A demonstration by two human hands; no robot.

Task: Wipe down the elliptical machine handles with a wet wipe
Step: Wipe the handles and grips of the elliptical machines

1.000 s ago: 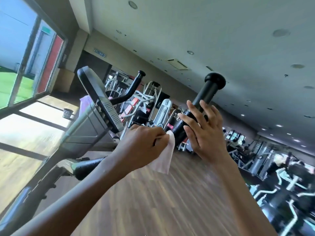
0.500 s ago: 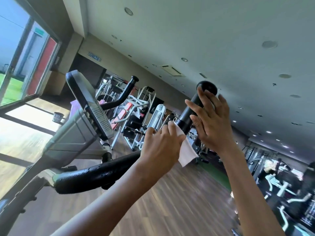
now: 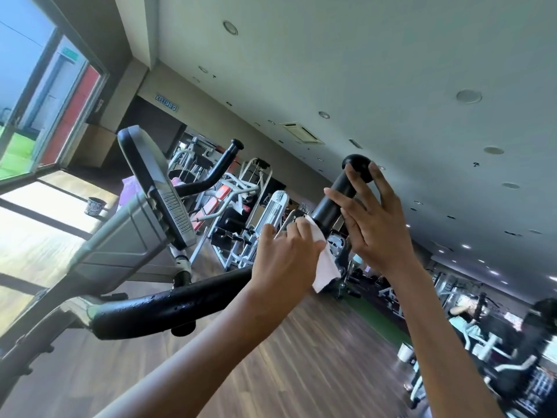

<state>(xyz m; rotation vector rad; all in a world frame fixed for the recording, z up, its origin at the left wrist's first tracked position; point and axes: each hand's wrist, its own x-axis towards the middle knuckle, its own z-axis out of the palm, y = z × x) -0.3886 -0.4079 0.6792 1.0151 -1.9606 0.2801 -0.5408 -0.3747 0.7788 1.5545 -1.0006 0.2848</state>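
Note:
A black right handle (image 3: 334, 203) of the elliptical machine rises to a rounded cap near the centre of the head view. My left hand (image 3: 286, 260) is closed around a white wet wipe (image 3: 324, 267), pressing it against the handle's lower part. My right hand (image 3: 373, 224) rests on the upper handle with fingers spread, fingertips touching the cap. The handle's lower black bar (image 3: 168, 306) runs down to the left and looks wet. The other black handle (image 3: 217, 170) stands farther back, beside the grey console (image 3: 156, 188).
Windows (image 3: 36, 122) line the left wall. Weight machines (image 3: 250, 218) stand behind the elliptical on the wood floor. More gym equipment and a person (image 3: 464, 318) are at the lower right. A small dark cup (image 3: 95, 205) sits by the window.
Both hands have moved up the handle: the right hand from the mid grip to the cap, the left hand with the wipe following upward. The view has tilted up.

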